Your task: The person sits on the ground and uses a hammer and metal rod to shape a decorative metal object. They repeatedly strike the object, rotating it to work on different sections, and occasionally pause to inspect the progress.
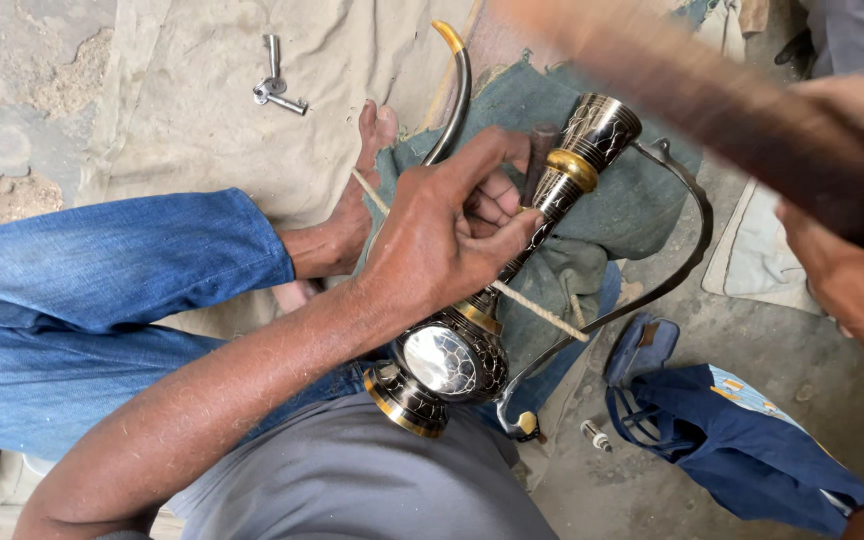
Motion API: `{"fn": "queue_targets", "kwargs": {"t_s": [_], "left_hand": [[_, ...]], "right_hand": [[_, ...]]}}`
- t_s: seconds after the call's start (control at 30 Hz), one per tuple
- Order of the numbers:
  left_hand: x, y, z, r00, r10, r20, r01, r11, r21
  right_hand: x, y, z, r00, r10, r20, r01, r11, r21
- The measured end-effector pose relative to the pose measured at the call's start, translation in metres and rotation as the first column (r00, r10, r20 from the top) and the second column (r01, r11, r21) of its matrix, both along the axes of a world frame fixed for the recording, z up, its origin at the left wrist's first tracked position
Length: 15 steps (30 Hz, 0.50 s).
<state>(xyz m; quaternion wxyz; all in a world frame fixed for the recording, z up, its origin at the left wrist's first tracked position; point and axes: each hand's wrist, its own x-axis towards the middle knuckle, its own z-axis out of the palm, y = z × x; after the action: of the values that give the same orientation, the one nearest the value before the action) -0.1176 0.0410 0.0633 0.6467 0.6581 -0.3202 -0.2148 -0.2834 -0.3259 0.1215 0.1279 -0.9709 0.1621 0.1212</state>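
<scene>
**Engraved metal ewer steadied in the lap under a raised mallet**

We look down at our own lap. Our left hand [442, 235] wraps the slender neck of a dark, gold-banded ewer [497, 300]. The fingers [497, 195] are curled narrow around the neck and also seem to pinch a short dark punch [539, 155] upright just past the fingertips, beside the ewer's flared mouth. The round engraved belly lies below the heel of the hand, its foot pressed against our grey shirt. A thin cord [537, 308] crosses under the neck just beneath the fingers, and a curved metal handle [667, 240] sweeps out on the far side of them.

Our right hand [852, 250] is raised well above and to the right, closed tight on a wooden mallet handle [712, 95] (heavily blurred, so its head cannot be made out).

We judge the main risk to be a blow that lands off the punch: the fingertips sit right beside it and would be struck. The polished neck could also roll in so narrow a grip, marring the engraving.

A teal cloth [622, 210] pads the ewer beyond the fingers; metal fittings [277, 90] lie far off on canvas.
</scene>
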Motion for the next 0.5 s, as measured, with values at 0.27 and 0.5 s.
{"fn": "queue_targets", "kwargs": {"t_s": [0.27,0.5], "left_hand": [[-0.004,0.003,0.003,0.999,-0.014,0.03,0.015,0.999,-0.028],[-0.004,-0.001,0.011,0.993,-0.057,0.101,0.055,0.998,0.026]], "right_hand": [[0.027,0.061,0.045,0.973,-0.2,-0.114,0.174,0.964,-0.202],[0.002,0.059,0.042,0.995,0.008,0.103,-0.01,1.0,0.017]]}}
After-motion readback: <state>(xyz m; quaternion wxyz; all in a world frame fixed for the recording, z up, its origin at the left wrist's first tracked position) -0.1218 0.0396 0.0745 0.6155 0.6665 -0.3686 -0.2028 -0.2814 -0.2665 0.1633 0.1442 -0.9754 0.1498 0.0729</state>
